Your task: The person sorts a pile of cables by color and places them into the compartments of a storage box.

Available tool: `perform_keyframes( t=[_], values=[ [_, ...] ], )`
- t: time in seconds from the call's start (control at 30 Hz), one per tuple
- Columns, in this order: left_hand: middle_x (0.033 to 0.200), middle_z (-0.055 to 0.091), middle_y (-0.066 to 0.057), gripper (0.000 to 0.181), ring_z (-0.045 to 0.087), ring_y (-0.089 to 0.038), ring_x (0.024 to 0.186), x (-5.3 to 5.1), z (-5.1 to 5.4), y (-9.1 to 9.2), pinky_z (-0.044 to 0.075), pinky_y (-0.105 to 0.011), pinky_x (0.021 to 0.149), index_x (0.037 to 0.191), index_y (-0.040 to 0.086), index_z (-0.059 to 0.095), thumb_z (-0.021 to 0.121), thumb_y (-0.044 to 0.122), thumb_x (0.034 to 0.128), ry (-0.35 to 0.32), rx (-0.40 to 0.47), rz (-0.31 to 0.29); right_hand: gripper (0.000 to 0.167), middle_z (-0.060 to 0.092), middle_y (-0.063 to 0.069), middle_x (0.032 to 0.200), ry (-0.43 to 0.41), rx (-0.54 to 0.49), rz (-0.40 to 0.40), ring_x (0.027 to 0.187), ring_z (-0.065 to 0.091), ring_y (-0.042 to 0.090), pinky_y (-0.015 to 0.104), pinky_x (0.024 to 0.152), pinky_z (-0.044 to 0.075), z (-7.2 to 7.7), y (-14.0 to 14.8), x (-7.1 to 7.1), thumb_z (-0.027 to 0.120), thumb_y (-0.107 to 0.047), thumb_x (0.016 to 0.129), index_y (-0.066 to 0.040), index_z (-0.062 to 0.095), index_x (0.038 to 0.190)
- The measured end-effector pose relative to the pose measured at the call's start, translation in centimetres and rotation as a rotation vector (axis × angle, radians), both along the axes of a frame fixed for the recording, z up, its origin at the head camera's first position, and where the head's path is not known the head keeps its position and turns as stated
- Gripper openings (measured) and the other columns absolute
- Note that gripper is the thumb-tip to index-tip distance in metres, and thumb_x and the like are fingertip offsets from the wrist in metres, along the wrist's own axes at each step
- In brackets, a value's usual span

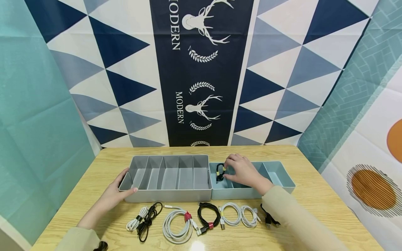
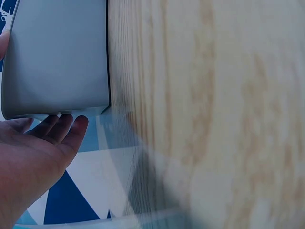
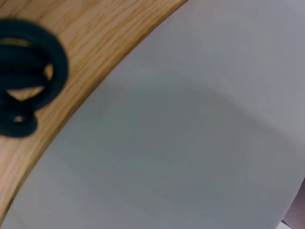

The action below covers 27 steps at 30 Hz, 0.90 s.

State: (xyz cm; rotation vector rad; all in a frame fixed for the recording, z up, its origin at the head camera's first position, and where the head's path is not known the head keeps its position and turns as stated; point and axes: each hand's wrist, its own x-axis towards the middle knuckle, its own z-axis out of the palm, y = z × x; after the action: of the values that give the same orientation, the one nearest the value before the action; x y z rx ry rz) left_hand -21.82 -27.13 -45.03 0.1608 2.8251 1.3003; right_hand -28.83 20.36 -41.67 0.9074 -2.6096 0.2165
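My right hand (image 1: 242,170) reaches over the light blue organizer box (image 1: 282,174) and pinches a small coiled black cable (image 1: 221,172) with yellow bands, in its leftmost compartment. On the left, my left hand (image 1: 114,190) rests on the end of the grey organizer box (image 1: 169,195), thumb at its front rim. In the left wrist view, extended fingers (image 2: 71,133) touch the end wall of that grey box (image 2: 57,57). The right wrist view shows a pale box wall (image 3: 181,143) and a blurred dark cable (image 3: 57,62); the held cable is out of sight there.
Along the table front lie a white cable (image 1: 133,223), a black cable (image 1: 147,219), a large white coil (image 1: 168,230) with a red tie, a black coil (image 1: 201,213), two smaller white coils (image 1: 230,204) (image 1: 248,225) and a black cable (image 1: 268,218) beside the right sleeve. A patterned cloth (image 1: 201,76) hangs behind.
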Motion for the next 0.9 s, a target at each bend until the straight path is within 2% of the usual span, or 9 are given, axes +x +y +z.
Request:
perform_keyframes(
  t=[0.33, 0.47, 0.57, 0.67, 0.7, 0.83, 0.9],
  values=[
    [0.154, 0.01, -0.028, 0.094, 0.017, -0.054, 0.134, -0.1, 0.1, -0.1, 0.027, -0.07, 0.098, 0.153, 0.019, 0.006, 0.067, 0.042, 0.0855, 0.01, 0.012, 0.002, 0.03, 0.059, 0.0, 0.103, -0.022, -0.033, 0.005, 0.095, 0.055, 0.022, 0.046, 0.075, 0.045, 0.8, 0.5, 0.2, 0.081, -0.034, 0.073, -0.017, 0.066, 0.092],
    [0.154, 0.01, -0.028, 0.094, 0.021, -0.055, 0.133, 0.0, 0.1, -0.1, 0.029, -0.069, 0.096, 0.153, 0.019, 0.005, 0.066, 0.042, 0.0859, 0.007, 0.004, -0.001, 0.03, 0.059, 0.001, 0.102, -0.01, -0.041, 0.012, 0.096, 0.055, 0.023, 0.047, 0.075, 0.045, 1.3, 0.9, 0.5, 0.082, -0.033, 0.072, -0.018, 0.065, 0.091],
    [0.154, 0.01, -0.027, 0.094, 0.027, -0.054, 0.13, 0.0, 0.1, 0.0, 0.031, -0.068, 0.096, 0.153, 0.019, 0.005, 0.066, 0.041, 0.0862, 0.006, 0.001, -0.004, 0.031, 0.06, 0.001, 0.102, -0.003, -0.046, 0.008, 0.095, 0.056, 0.023, 0.047, 0.075, 0.046, 1.8, 1.2, 0.9, 0.082, -0.034, 0.071, -0.018, 0.065, 0.092],
    [0.154, 0.009, -0.027, 0.094, 0.027, -0.054, 0.131, 0.0, 0.1, -0.1, 0.031, -0.067, 0.096, 0.153, 0.018, 0.006, 0.067, 0.041, 0.086, 0.007, 0.009, -0.007, 0.032, 0.06, 0.001, 0.103, 0.002, -0.042, 0.004, 0.093, 0.057, 0.023, 0.045, 0.073, 0.047, 2.5, 1.5, 1.1, 0.082, -0.034, 0.071, -0.017, 0.065, 0.093],
    [0.154, 0.009, -0.027, 0.094, 0.032, -0.053, 0.128, 0.1, 0.1, -0.1, 0.034, -0.065, 0.095, 0.153, 0.017, 0.006, 0.067, 0.041, 0.0858, 0.009, 0.009, -0.008, 0.033, 0.06, 0.001, 0.103, 0.0, -0.042, 0.003, 0.092, 0.058, 0.023, 0.044, 0.073, 0.047, 2.7, 1.6, 1.3, 0.081, -0.034, 0.072, -0.016, 0.065, 0.093],
    [0.154, 0.008, -0.027, 0.094, 0.024, -0.053, 0.132, 0.1, 0.1, -0.2, 0.035, -0.065, 0.094, 0.153, 0.017, 0.006, 0.067, 0.041, 0.0857, 0.008, 0.018, -0.013, 0.032, 0.06, 0.003, 0.105, -0.022, -0.036, -0.005, 0.095, 0.058, 0.024, 0.046, 0.076, 0.048, 3.6, 2.1, 1.8, 0.08, -0.036, 0.073, -0.018, 0.064, 0.094],
    [0.154, 0.009, -0.027, 0.095, 0.028, -0.054, 0.13, 0.1, 0.1, -0.1, 0.035, -0.064, 0.094, 0.153, 0.017, 0.005, 0.067, 0.041, 0.0857, 0.009, 0.017, -0.014, 0.032, 0.06, 0.003, 0.106, -0.029, -0.032, -0.011, 0.097, 0.058, 0.025, 0.048, 0.08, 0.047, 4.0, 2.4, 2.0, 0.08, -0.037, 0.073, -0.02, 0.062, 0.094]
  ],
)
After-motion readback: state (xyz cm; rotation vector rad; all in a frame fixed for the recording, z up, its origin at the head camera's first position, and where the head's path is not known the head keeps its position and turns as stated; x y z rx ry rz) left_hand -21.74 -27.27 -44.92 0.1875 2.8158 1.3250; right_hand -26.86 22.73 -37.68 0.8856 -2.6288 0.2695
